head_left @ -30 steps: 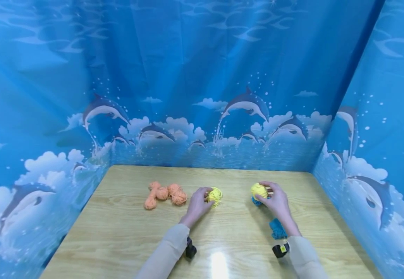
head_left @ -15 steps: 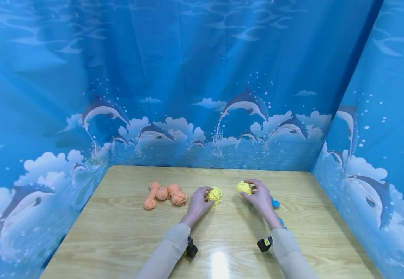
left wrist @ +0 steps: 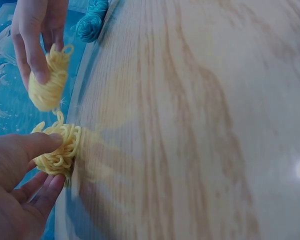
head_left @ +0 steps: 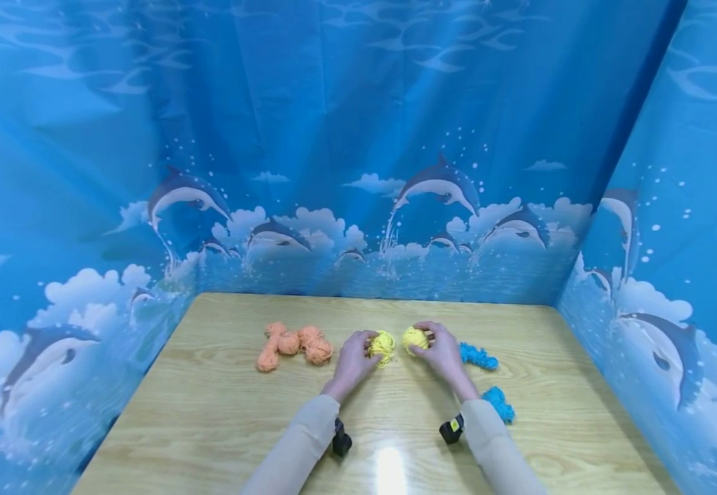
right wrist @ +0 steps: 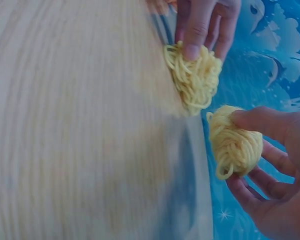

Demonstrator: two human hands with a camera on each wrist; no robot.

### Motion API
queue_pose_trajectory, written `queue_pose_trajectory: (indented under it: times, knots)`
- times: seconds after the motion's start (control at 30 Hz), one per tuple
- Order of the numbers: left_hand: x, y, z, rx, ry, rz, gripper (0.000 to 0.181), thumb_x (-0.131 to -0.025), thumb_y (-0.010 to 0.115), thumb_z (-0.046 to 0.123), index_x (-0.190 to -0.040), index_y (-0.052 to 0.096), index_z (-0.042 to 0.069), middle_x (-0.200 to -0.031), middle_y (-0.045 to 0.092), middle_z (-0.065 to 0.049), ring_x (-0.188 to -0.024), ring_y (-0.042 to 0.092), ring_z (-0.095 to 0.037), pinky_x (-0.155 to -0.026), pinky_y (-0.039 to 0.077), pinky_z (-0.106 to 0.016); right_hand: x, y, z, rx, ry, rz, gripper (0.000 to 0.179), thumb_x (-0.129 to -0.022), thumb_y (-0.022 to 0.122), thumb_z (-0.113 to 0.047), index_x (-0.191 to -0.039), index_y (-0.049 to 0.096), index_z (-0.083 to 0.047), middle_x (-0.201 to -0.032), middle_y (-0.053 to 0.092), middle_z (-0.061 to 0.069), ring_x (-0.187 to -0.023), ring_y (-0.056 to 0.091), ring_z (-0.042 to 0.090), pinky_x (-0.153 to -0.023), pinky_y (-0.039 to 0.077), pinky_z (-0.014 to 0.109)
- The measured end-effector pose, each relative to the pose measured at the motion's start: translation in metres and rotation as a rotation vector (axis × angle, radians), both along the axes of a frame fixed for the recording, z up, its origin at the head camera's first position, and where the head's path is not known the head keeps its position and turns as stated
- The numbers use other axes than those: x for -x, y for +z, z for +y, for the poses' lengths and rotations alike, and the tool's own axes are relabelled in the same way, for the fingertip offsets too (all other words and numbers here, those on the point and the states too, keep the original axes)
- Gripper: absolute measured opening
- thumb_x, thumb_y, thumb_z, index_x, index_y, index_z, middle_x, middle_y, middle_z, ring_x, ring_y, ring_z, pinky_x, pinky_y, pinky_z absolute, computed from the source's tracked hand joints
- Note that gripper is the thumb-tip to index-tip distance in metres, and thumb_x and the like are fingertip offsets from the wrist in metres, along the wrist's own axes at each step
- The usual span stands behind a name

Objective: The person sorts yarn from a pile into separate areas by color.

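Note:
My left hand (head_left: pixel 353 361) pinches a loosely wound yellow yarn ball (head_left: pixel 383 348) between thumb and fingers near the middle of the table. Loose loops stick out of this ball (left wrist: pixel 60 150) in the left wrist view. Just to its right, my right hand (head_left: pixel 441 349) grips a second yellow yarn ball (head_left: pixel 415 339), wound more tightly. In the right wrist view this second ball (right wrist: pixel 235 142) shows a small loop at its lower end, with the thumb on top and fingers beneath. A narrow gap separates the two balls.
Several orange yarn balls (head_left: pixel 287 342) lie clustered on the left of the wooden table (head_left: pixel 222 426). Two blue yarn bundles, one farther back (head_left: pixel 478 356) and one nearer (head_left: pixel 498 404), lie by my right forearm. A dolphin-print curtain (head_left: pixel 333 137) surrounds the table.
My right hand has carried its yellow yarn ball leftward from over the far blue bundle to beside the other yellow ball. The left hand has stayed in place.

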State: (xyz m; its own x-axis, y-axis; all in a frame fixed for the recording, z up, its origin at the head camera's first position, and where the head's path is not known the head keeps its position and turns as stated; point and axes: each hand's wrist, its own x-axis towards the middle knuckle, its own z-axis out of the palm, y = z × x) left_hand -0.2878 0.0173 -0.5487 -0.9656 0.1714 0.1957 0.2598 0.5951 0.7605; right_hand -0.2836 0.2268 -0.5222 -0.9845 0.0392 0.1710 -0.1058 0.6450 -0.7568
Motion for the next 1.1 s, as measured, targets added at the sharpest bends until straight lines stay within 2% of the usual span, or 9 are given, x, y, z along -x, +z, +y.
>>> queue_pose_trajectory:
  times: [0.17, 0.33, 0.53, 0.67, 0.8, 1.0, 1.1]
  knots:
    - [-0.001, 0.001, 0.000, -0.001, -0.004, -0.004, 0.046, -0.085, 0.082, 0.007, -0.128, 0.066, 0.006, -0.113, 0.066, -0.012, -0.101, 0.068, -0.027, -0.085, 0.060, -0.038, 0.002, -0.007, -0.009, -0.031, 0.021, -0.043, 0.045, -0.081, 0.085, -0.011, -0.123, 0.069, -0.008, -0.121, 0.065, 0.015, -0.097, 0.065, 0.027, -0.080, 0.057, 0.041]
    - [-0.002, 0.002, -0.001, 0.002, -0.015, -0.013, 0.046, -0.085, 0.082, 0.008, -0.128, 0.066, 0.007, -0.112, 0.065, -0.011, -0.100, 0.067, -0.026, -0.084, 0.059, -0.037, 0.001, -0.013, -0.014, -0.075, 0.048, -0.060, 0.043, -0.082, 0.085, -0.011, -0.123, 0.070, -0.008, -0.121, 0.065, 0.016, -0.098, 0.065, 0.028, -0.082, 0.055, 0.044]
    - [-0.002, 0.001, -0.002, 0.010, -0.018, -0.021, 0.045, -0.086, 0.081, 0.009, -0.129, 0.065, 0.007, -0.114, 0.065, -0.012, -0.102, 0.067, -0.026, -0.085, 0.059, -0.036, -0.001, -0.013, -0.016, -0.095, 0.052, -0.084, 0.044, -0.084, 0.083, -0.013, -0.125, 0.069, -0.009, -0.125, 0.065, 0.015, -0.102, 0.065, 0.030, -0.086, 0.055, 0.048]
    - [-0.002, 0.000, -0.002, 0.015, -0.021, 0.009, 0.046, -0.086, 0.082, 0.010, -0.128, 0.065, 0.006, -0.116, 0.063, -0.012, -0.103, 0.067, -0.028, -0.087, 0.059, -0.038, -0.003, -0.010, -0.013, -0.096, 0.073, -0.083, 0.047, -0.085, 0.082, -0.014, -0.129, 0.066, -0.008, -0.128, 0.063, 0.017, -0.106, 0.064, 0.033, -0.089, 0.055, 0.050]
    - [-0.002, 0.000, -0.004, 0.048, -0.037, 0.074, 0.048, -0.085, 0.083, 0.013, -0.129, 0.065, 0.005, -0.119, 0.063, -0.014, -0.105, 0.067, -0.030, -0.092, 0.057, -0.043, -0.008, -0.002, -0.003, -0.085, 0.093, -0.075, 0.051, -0.088, 0.080, -0.014, -0.136, 0.062, -0.009, -0.137, 0.058, 0.019, -0.116, 0.061, 0.039, -0.094, 0.054, 0.055]
    - [-0.005, 0.003, -0.010, 0.033, -0.049, 0.076, 0.051, -0.087, 0.081, 0.015, -0.134, 0.063, 0.008, -0.129, 0.063, -0.014, -0.110, 0.066, -0.030, -0.094, 0.056, -0.046, -0.016, 0.011, 0.021, -0.063, 0.099, -0.054, 0.052, -0.093, 0.074, -0.013, -0.142, 0.057, -0.008, -0.144, 0.053, 0.020, -0.124, 0.055, 0.042, -0.100, 0.050, 0.057]
    - [-0.007, 0.006, -0.012, 0.034, -0.054, 0.096, 0.050, -0.088, 0.081, 0.016, -0.134, 0.063, 0.009, -0.130, 0.063, -0.013, -0.111, 0.066, -0.030, -0.092, 0.056, -0.046, -0.021, 0.015, 0.033, -0.083, 0.093, -0.027, 0.052, -0.093, 0.074, -0.011, -0.142, 0.057, -0.007, -0.144, 0.053, 0.022, -0.123, 0.055, 0.043, -0.099, 0.050, 0.057]
